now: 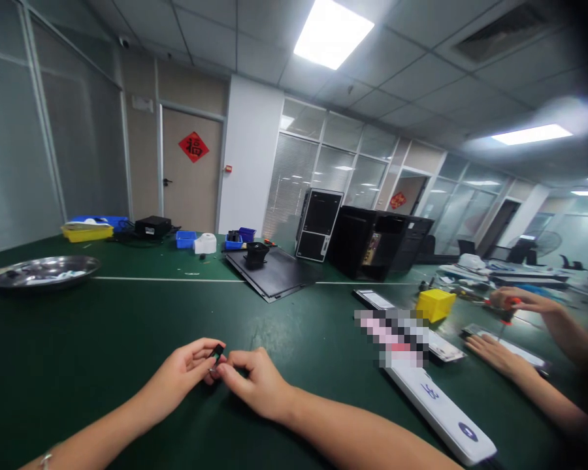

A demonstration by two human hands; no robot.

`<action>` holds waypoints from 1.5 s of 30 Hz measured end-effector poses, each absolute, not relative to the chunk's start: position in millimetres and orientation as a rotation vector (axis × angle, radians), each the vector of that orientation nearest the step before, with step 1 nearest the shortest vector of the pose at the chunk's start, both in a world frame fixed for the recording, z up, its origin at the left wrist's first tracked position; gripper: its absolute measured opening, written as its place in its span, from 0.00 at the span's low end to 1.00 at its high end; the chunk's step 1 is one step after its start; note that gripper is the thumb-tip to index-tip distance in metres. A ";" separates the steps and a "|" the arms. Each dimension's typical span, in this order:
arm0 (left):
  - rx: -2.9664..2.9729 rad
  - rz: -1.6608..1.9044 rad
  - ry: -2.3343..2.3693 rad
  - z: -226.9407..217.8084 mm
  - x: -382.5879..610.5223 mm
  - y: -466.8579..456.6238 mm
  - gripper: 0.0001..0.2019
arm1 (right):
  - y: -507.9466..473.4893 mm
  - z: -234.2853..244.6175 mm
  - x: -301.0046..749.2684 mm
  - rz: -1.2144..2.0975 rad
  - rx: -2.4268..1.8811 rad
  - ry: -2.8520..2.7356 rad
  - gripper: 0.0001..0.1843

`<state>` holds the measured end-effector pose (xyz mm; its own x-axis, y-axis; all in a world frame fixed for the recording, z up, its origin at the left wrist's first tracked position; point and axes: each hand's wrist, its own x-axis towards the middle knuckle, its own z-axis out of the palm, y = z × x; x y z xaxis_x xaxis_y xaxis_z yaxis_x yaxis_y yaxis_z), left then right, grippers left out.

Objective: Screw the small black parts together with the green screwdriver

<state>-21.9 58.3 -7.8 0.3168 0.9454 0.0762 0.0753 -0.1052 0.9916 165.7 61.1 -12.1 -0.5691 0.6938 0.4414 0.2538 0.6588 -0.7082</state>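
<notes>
My left hand (185,367) pinches a small black part (217,351) with a bit of green on it, between thumb and fingers, just above the green table (142,320). Its exact kind is too small to tell. Close beside it, my right hand (261,384) has thumb and forefinger pressed together at the lower edge of the part. Whatever lies between those right fingertips is hidden from view.
To my right lie a long white bar (438,398), partly pixelated, and a yellow bin (435,305). Another person's hand holds a red-handled screwdriver (509,310). A black panel (279,274), computer cases (372,245) and a metal tray (78,266) stand farther back.
</notes>
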 end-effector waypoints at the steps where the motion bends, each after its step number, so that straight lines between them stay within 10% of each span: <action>1: 1.484 0.990 0.991 -7.4 -21.8 58.2 0.22 | 61.1 -12.3 165.9 0.768 -0.737 -2.151 0.15; 45: 1.300 1.167 1.011 -9.4 -32.0 66.0 0.15 | 76.4 -14.6 171.6 0.332 -1.057 -2.211 0.13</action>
